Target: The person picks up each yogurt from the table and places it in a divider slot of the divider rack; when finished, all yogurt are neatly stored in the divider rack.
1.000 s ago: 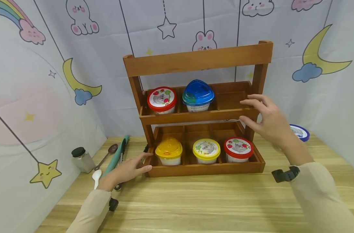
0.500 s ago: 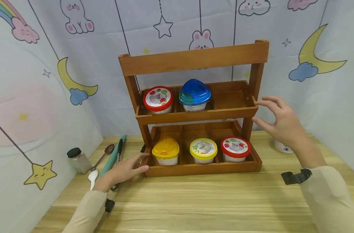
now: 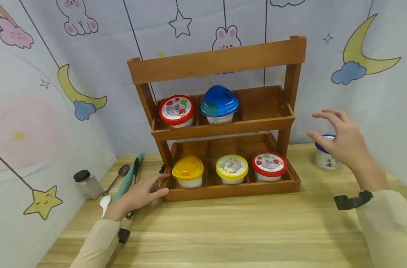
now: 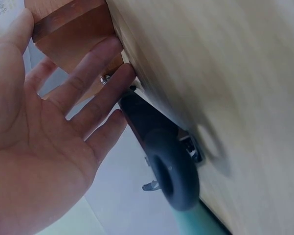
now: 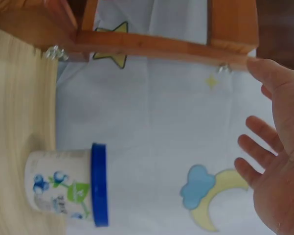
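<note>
A two-tier wooden rack [image 3: 217, 67] stands on the table. My left hand [image 3: 136, 199] rests at its lower left front corner; in the left wrist view its fingers [image 4: 88, 73] lie fairly straight along the wood. My right hand [image 3: 347, 139] hovers right of the rack, fingers loosely bent, holding nothing. Behind and below it, a blue-lidded white tub [image 3: 325, 160] sits on the table, apart from the hand. The upper tier has a red-lidded tub [image 3: 177, 111] and a blue-domed tub [image 3: 219, 105]. Below are a yellow-domed tub [image 3: 188, 172], a yellow-lidded tub [image 3: 232, 169] and a red-lidded tub [image 3: 269, 166].
Left of the rack lie a brown spoon [image 3: 123, 171], a teal-handled utensil [image 3: 124, 186], black-tipped tongs [image 3: 135, 169] and a white spoon [image 3: 104, 201]. A black-capped jar [image 3: 88, 185] stands by the left cloth wall. Printed cloth hangs behind the rack.
My right hand has moved right, from in front of the upper tier's right compartment to beside the rack near the blue-lidded tub. The left hand stays at the rack's corner. The head view has shifted slightly.
</note>
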### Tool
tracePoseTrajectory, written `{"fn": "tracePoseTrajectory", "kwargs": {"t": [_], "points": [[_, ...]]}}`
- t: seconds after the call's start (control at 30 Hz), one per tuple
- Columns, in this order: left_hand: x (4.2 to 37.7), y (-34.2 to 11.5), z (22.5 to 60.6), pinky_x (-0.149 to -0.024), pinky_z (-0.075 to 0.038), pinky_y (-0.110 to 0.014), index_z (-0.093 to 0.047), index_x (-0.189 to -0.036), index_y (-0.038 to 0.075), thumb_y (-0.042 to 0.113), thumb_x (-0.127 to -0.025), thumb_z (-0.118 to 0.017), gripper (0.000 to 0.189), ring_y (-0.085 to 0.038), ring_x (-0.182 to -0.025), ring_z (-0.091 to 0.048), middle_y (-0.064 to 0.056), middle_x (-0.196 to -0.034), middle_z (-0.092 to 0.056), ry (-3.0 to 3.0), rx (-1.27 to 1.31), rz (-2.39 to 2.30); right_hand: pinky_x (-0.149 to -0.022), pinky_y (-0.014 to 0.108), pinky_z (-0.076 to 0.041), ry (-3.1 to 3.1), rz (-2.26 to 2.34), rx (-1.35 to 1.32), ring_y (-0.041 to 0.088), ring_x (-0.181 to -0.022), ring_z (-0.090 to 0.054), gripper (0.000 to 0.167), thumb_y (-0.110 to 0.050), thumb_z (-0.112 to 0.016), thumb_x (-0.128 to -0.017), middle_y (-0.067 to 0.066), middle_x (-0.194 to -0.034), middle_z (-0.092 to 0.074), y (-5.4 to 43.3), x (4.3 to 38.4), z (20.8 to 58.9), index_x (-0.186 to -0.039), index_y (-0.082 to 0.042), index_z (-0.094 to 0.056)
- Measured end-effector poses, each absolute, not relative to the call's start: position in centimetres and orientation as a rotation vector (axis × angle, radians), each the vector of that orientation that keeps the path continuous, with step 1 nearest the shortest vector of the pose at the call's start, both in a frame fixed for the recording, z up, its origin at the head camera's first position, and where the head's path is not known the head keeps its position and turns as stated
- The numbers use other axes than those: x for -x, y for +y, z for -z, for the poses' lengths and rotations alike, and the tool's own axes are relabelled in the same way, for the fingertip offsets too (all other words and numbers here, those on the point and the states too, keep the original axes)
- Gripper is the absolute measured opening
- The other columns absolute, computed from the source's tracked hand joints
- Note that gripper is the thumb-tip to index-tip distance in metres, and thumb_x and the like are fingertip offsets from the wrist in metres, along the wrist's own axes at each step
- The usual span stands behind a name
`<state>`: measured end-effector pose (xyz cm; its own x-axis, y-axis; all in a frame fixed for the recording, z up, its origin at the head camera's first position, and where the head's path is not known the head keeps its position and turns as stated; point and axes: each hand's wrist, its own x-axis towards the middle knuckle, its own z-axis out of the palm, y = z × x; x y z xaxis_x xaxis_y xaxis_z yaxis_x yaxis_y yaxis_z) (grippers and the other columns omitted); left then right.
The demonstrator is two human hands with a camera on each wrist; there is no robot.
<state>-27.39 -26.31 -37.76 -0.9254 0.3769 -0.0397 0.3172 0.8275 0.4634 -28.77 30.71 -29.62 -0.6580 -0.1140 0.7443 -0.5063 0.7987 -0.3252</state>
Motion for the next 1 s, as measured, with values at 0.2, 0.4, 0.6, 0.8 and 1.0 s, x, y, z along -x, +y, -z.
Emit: {"fn": "tracePoseTrajectory", "kwargs": {"t": [0.2, 0.4, 0.6, 0.8, 1.0], "points": [[27.5, -26.5, 37.2, -0.073, -0.050, -0.038, -0.039, -0.152, 0.022, 0.051, -0.101, -0.054, 0.060, -0.013, -0.080, -0.062, 0.001, -0.099, -0.067, 2.889, -0.600, -0.706, -0.099, 0.072, -0.032, -2.281, -0.708, -0.381, 0.053, -0.128, -0.041, 0.046, -0.018, -0.077, -0.088, 0.029, -0.138, -0.047, 32.1, 29.8, 30.5, -0.129, -0.003, -0.062], [27.6, -26.4, 37.5, -0.075, -0.051, -0.038, -0.037, -0.153, 0.024, 0.054, -0.100, -0.054, 0.063, -0.013, -0.084, -0.063, 0.001, -0.103, -0.068, 2.863, -0.549, -0.707, -0.102, 0.074, -0.027, -2.353, -0.729, -0.300, 0.055, -0.130, -0.037, 0.047, -0.023, -0.073, -0.093, 0.032, -0.140, -0.043, 33.3, 30.5, 31.9, -0.131, -0.002, -0.058], [27.5, -26.4, 37.7, -0.074, -0.050, -0.038, -0.038, -0.152, 0.025, 0.054, -0.100, -0.054, 0.062, -0.013, -0.082, -0.063, 0.002, -0.101, -0.067, 2.873, -0.550, -0.704, -0.098, 0.075, -0.027, -2.412, -0.735, -0.245, 0.058, -0.130, -0.035, 0.047, -0.025, -0.072, -0.094, 0.034, -0.141, -0.040, 34.2, 30.8, 32.9, -0.131, -0.002, -0.057], [27.4, -26.3, 37.8, -0.073, -0.049, -0.037, -0.038, -0.152, 0.025, 0.054, -0.100, -0.053, 0.062, -0.014, -0.080, -0.062, 0.002, -0.099, -0.067, 2.868, -0.565, -0.709, -0.095, 0.077, -0.027, -2.473, -0.737, -0.193, 0.062, -0.128, -0.034, 0.046, -0.025, -0.070, -0.095, 0.036, -0.143, -0.037, 35.0, 31.4, 33.8, -0.133, -0.003, -0.056], [27.4, -26.4, 37.7, -0.070, -0.048, -0.036, -0.040, -0.150, 0.022, 0.050, -0.101, -0.055, 0.058, -0.014, -0.077, -0.061, 0.002, -0.095, -0.066, 2.875, -0.619, -0.719, -0.091, 0.075, -0.031, -2.537, -0.752, -0.146, 0.062, -0.123, -0.035, 0.052, -0.033, -0.067, -0.096, 0.038, -0.140, -0.036, 35.8, 31.8, 34.9, -0.135, -0.002, -0.053]]}}
